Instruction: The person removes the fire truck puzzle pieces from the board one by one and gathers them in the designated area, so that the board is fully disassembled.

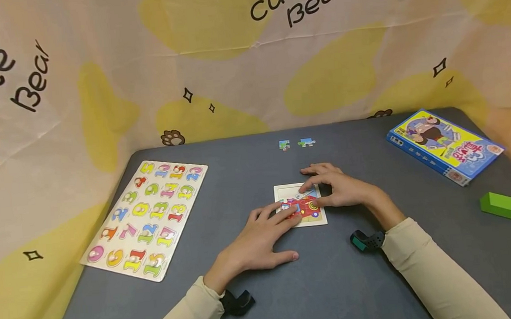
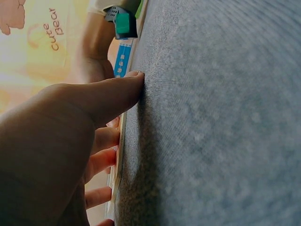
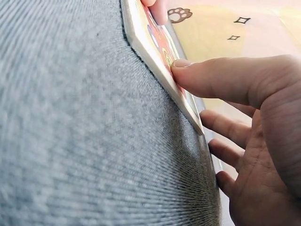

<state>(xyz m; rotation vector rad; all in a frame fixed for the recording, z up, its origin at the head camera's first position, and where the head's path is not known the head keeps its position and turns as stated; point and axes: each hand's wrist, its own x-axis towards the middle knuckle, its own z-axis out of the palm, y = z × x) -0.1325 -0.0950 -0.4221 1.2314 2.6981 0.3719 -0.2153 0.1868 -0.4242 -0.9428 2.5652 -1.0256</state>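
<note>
A small jigsaw board (image 1: 302, 223) with a pale frame lies mid-table, showing a red vehicle picture; its upper left part is a bare pale recess. My left hand (image 1: 263, 236) rests its outstretched fingers on the picture's left side, its thumb down on the table. From the right, my right hand (image 1: 345, 187) reaches over the board. Its thumb (image 3: 188, 75) presses the picture near the right edge, and its index finger touches a piece near the top. Two loose jigsaw pieces, a smaller one (image 1: 284, 145) and a wider one (image 1: 306, 142), lie beyond the board.
A number board (image 1: 178, 240) with colourful digits lies at the left. At the right are a blue and yellow box (image 1: 446, 147) and a green block (image 1: 506, 206). A printed curtain (image 1: 230, 71) hangs behind the grey table (image 1: 320, 289).
</note>
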